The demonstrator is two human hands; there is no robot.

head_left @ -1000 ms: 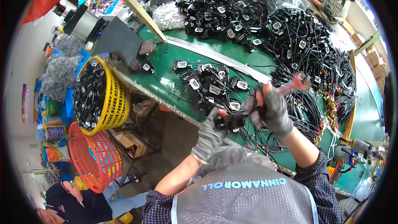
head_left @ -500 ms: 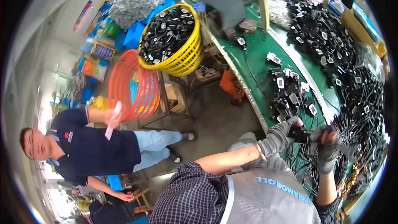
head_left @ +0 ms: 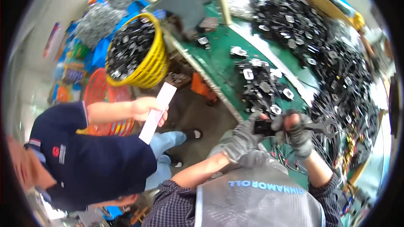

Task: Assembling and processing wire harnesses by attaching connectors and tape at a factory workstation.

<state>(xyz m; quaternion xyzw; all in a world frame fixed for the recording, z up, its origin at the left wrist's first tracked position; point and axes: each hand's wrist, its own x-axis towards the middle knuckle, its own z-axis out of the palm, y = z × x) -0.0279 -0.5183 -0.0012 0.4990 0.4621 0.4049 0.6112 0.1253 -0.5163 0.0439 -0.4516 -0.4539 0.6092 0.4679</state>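
Gloved in grey, my left hand (head_left: 244, 139) closes around a small black part (head_left: 262, 127) at the bench's near edge. My right hand (head_left: 299, 138), also in a grey glove, is closed on a dark metal wrench (head_left: 326, 128), whose open jaw sticks out to the right. Both hands are close together, with the right one's fingertips by the black part; the contact between them is hard to make out. Just beyond them, a small pile of black parts with pale metal frames (head_left: 261, 86) lies on the green bench top (head_left: 223, 73).
A large heap of black cabled parts (head_left: 294, 29) covers the bench's far and right side. To the left stand a yellow basket (head_left: 158, 67) full of black parts and a red basket (head_left: 97, 88). Nearby, a person (head_left: 92, 155) holds out a paper slip (head_left: 158, 113).
The person on the left has come closer, holding the paper slip further forward. My view has shifted, so the bench sits further left. The wrench in my right hand now shows more clearly.
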